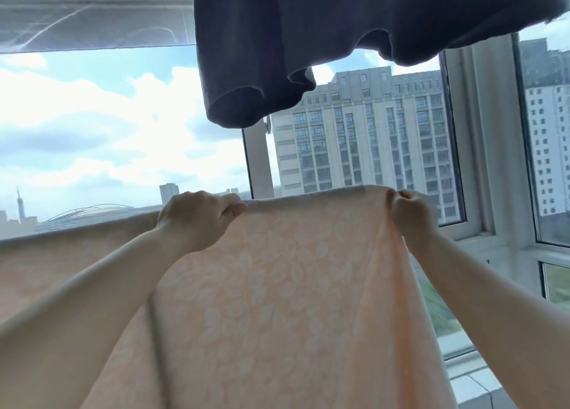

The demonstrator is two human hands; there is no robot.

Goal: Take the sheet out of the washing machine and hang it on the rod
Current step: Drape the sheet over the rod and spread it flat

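Both hands gripping sheet's top edge.
Left hand (197, 220) and right hand (411, 212) are pinching the peach leaf-patterned fabric sheet (277, 285); dark garment (308, 38) is hanging above.

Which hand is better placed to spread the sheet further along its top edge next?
Probably the right. The right hand pinches the sheet where bunched folds hang below its grip, with open space to its right. The left hand grips a stretch that already looks flat toward the left.
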